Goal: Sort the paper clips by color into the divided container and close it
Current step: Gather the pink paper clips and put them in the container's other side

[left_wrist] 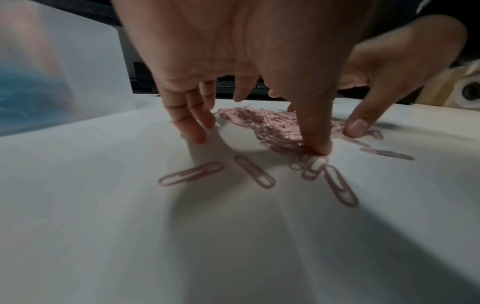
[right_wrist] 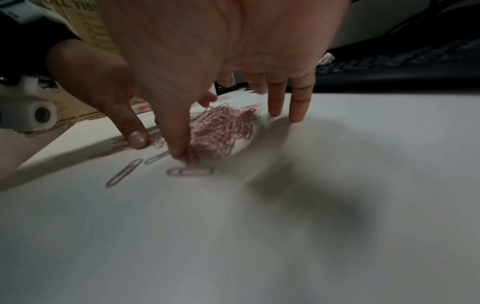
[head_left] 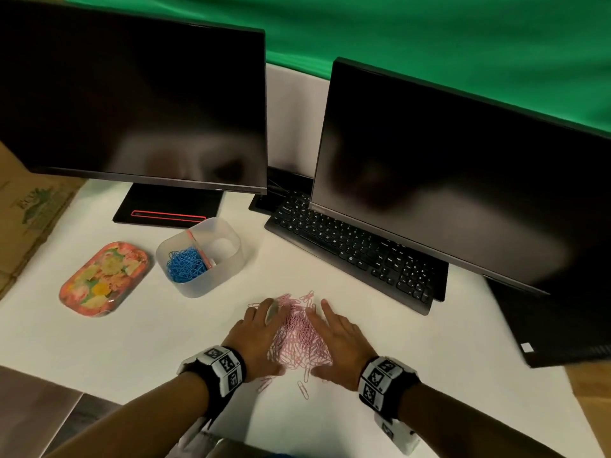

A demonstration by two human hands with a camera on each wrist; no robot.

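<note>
A heap of pink paper clips [head_left: 299, 337] lies on the white table near the front edge. My left hand [head_left: 256, 338] and right hand [head_left: 337, 342] flank it, fingers straight, tips on the table, edges against the heap. The wrist views show the pink heap [left_wrist: 270, 125] [right_wrist: 223, 127] between both hands, with loose pink clips [left_wrist: 191, 173] [right_wrist: 189, 171] nearer the wrists. The translucent divided container [head_left: 216, 279] stands to the back left, blue paper clips [head_left: 185, 262] in its left compartment, the right compartment bare. Its flowered lid [head_left: 104, 279] lies further left.
A black keyboard [head_left: 350, 249] lies behind right of the heap, under the right monitor [head_left: 463, 166]. A second monitor [head_left: 132, 104] stands at the back left on a black stand. A cardboard box [head_left: 26, 209] sits beyond the table's left edge.
</note>
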